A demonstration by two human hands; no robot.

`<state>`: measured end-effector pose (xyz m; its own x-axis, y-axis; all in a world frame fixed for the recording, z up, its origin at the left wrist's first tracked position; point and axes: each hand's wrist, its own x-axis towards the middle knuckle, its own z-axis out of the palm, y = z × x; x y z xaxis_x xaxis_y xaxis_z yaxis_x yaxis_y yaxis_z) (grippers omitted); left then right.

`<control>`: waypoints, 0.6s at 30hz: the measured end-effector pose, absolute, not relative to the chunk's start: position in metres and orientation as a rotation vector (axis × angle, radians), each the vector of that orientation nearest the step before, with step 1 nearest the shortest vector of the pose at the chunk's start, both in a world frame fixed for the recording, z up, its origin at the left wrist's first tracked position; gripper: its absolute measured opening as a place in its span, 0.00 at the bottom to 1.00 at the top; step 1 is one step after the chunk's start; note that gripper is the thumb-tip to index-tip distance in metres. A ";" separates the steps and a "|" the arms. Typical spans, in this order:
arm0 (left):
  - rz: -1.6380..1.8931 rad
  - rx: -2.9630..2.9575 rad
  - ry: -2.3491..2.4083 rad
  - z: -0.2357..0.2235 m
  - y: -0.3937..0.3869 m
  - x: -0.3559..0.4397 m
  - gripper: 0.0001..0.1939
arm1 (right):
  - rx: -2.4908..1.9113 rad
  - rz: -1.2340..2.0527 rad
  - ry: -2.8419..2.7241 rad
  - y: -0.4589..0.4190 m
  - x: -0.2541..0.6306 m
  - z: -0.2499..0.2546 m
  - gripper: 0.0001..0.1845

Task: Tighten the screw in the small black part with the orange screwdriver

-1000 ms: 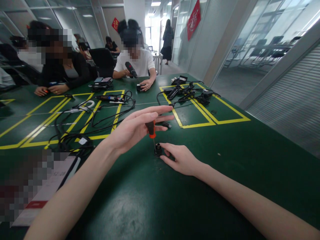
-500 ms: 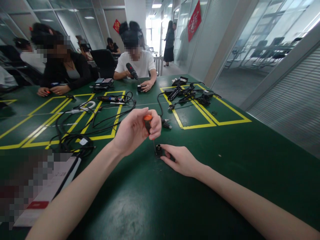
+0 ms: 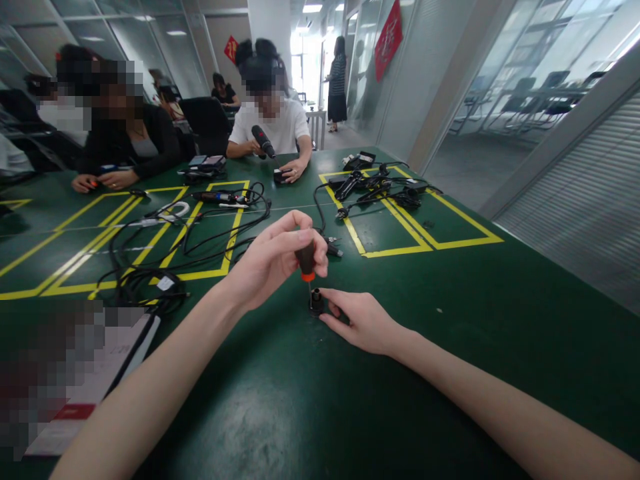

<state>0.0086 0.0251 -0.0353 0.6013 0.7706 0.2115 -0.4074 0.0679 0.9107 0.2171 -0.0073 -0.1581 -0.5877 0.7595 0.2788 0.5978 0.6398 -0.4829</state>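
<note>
My left hand is closed around the dark handle of a screwdriver, which has an orange-red collar. Its thin shaft points down, with the tip at a small round black part on the green table. A short hollow post rises from the middle of that part. From the right side, my right hand pinches the part's edge between thumb and fingers. Whether the tip sits in a screw is too small to tell.
Several black cables lie at left, and more black cables and adapters at right among yellow tape lines. A booklet rests at front left. Across the table, a person holds a power drill.
My left hand has shifted its fingers on the screwdriver: the thumb now lies over the top of the handle, and the handle stands more upright. My right hand keeps its place.
</note>
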 end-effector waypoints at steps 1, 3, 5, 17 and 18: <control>0.925 1.194 0.366 -0.035 0.025 0.009 0.11 | -1.065 0.471 -2.397 -0.007 0.217 -0.158 0.22; 0.931 1.177 0.365 -0.034 0.023 0.009 0.08 | -1.067 0.472 -2.397 -0.007 0.217 -0.158 0.22; 0.930 1.164 0.376 -0.032 0.022 0.010 0.11 | -1.069 0.472 -2.396 -0.007 0.217 -0.158 0.22; 0.925 1.148 0.394 -0.031 0.022 0.010 0.08 | -1.068 0.471 -2.404 -0.007 0.218 -0.158 0.22; 0.933 1.146 0.393 -0.032 0.022 0.010 0.08 | -1.067 0.470 -2.403 -0.007 0.218 -0.158 0.22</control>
